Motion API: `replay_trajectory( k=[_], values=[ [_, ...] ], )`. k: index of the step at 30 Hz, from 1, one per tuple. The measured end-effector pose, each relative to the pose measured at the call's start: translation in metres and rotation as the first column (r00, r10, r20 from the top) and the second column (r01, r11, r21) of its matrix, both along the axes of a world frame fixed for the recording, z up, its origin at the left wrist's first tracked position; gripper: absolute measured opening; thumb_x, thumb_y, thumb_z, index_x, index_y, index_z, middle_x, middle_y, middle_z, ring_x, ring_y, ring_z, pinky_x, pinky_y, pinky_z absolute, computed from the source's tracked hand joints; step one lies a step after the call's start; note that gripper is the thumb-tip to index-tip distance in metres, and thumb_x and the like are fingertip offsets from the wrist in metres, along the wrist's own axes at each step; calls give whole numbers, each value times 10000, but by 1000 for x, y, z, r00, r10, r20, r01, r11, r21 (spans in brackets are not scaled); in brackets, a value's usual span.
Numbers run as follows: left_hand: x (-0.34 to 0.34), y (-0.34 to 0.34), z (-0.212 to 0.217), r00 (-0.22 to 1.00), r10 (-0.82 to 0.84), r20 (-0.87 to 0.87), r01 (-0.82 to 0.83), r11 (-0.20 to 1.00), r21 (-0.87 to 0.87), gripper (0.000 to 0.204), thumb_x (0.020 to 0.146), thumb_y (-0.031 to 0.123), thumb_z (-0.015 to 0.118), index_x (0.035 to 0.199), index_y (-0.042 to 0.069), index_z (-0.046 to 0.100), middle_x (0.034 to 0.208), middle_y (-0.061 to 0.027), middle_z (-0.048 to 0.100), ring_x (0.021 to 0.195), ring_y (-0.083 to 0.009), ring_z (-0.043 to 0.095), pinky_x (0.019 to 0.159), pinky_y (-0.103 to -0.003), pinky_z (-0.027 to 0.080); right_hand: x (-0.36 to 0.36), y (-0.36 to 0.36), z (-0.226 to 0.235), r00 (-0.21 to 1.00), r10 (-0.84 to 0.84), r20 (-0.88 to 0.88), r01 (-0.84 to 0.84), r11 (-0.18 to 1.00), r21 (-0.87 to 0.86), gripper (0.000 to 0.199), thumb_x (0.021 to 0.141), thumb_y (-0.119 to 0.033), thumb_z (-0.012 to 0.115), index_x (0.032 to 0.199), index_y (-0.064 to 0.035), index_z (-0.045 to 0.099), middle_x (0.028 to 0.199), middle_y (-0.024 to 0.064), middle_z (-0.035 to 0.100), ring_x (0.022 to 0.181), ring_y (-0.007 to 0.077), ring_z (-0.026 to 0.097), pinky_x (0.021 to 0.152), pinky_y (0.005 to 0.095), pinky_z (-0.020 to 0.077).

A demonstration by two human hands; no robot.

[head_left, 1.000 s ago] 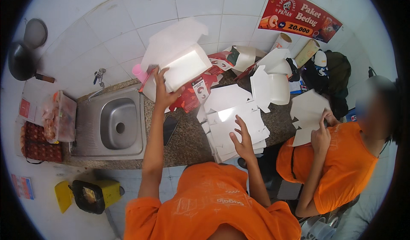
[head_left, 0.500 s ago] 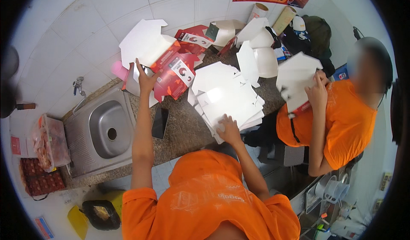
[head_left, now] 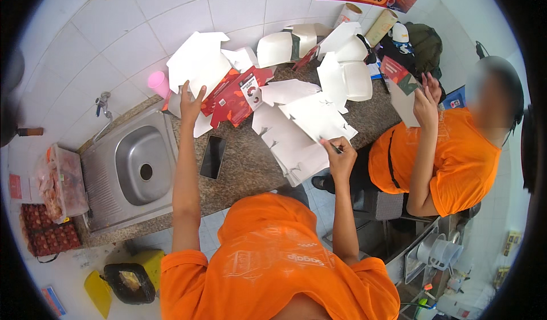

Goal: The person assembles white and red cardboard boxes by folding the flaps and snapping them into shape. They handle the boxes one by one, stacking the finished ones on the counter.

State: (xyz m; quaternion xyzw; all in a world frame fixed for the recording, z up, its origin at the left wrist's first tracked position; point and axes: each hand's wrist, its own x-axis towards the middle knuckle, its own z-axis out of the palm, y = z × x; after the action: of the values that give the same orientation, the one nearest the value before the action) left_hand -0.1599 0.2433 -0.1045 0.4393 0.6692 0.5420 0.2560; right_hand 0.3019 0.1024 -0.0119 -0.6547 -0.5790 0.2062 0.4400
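Observation:
My left hand (head_left: 191, 103) reaches to the counter with its fingers apart. It rests at the edge of a pile of red and white flat box blanks (head_left: 232, 99), beside an upright white cardboard flap. My right hand (head_left: 341, 156) pinches the near corner of a white box blank (head_left: 310, 116). That sheet is tilted up off the white stack of blanks (head_left: 279, 140) under it. A dark phone (head_left: 213, 156) lies on the counter between my arms.
A steel sink (head_left: 145, 166) is on the left, with a pink cup (head_left: 158, 82) behind it. Part-folded white boxes (head_left: 347, 81) stand at the back. On the right, a co-worker in orange (head_left: 439, 155) holds a red and white box blank (head_left: 403, 86).
My right hand has closed on a blank's corner and lifted it from the stack. My left hand stays by the red pile, which has shifted. The co-worker's blank has turned, showing red.

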Motion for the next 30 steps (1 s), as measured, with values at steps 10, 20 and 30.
replay_trajectory(
  k=[10, 20, 30],
  values=[
    [132, -126, 60, 866, -149, 477, 122, 989, 86, 316, 1017, 256, 540, 1054, -25, 677, 865, -107, 700, 807, -189, 685, 727, -308, 542, -3, 6, -16, 935, -201, -293, 265, 944, 198, 193, 938, -84, 711, 779, 13, 661, 828, 63, 702, 789, 125, 618, 769, 300, 495],
    [263, -114, 43, 104, -241, 965, 668, 735, 111, 764, 949, 537, 654, 1443, -4, 440, 1364, -160, 561, 1235, -292, 571, 1009, -466, 485, -61, -35, -28, 932, 140, -333, -98, 985, 141, 197, 917, -91, 728, 765, -23, 622, 851, 83, 705, 787, 163, 642, 759, 295, 495],
    [280, -121, 31, 321, -432, 843, 731, 679, 69, 898, 943, 376, 723, 1564, 70, 151, 1514, -187, 377, 1351, -365, 482, 1007, -560, 521, -37, -15, -7, 727, -49, -685, -7, 997, -79, 310, 993, -214, 685, 741, -44, 622, 790, 47, 690, 759, 88, 605, 742, 244, 481]
  ],
)
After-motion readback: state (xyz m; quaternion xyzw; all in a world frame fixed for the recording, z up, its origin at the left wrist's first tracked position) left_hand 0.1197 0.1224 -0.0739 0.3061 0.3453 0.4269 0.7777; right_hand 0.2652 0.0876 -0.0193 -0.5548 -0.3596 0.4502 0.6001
